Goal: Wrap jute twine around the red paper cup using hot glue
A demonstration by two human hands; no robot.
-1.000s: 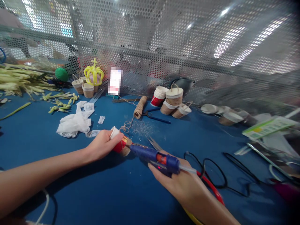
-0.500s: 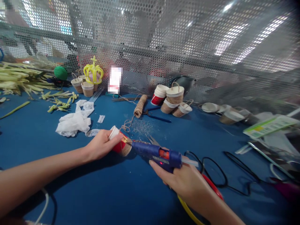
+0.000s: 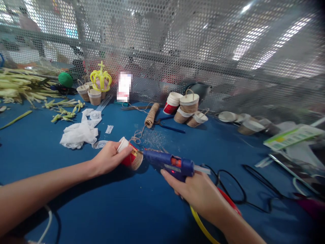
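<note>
My left hand (image 3: 111, 156) is closed around a red and white paper cup (image 3: 124, 144), tilted with its white rim up and to the left. Brown twine (image 3: 137, 162) wraps the cup's lower end. A blue hot glue gun (image 3: 167, 163) is gripped in my right hand (image 3: 194, 191), its nozzle at the cup's side near the twine; whether it touches I cannot tell. A clear glue stick (image 3: 203, 169) juts from the gun's back, and a small red light glows on its body. Loose twine leads from the cup area to a twine roll (image 3: 152, 115).
Behind stand a cup stack (image 3: 173, 101), twine-wrapped little buckets (image 3: 189, 102) and a yellow crown (image 3: 101, 79). Blue-handled pliers or scissors (image 3: 172, 128) lie beside the roll. White lace (image 3: 78, 134) lies left; black cable (image 3: 232, 186) coils right. A perforated metal screen (image 3: 152, 40) closes the back.
The glue gun and my right hand have shifted slightly left, and the nozzle stays by the cup. My left hand and the cup have hardly moved.
</note>
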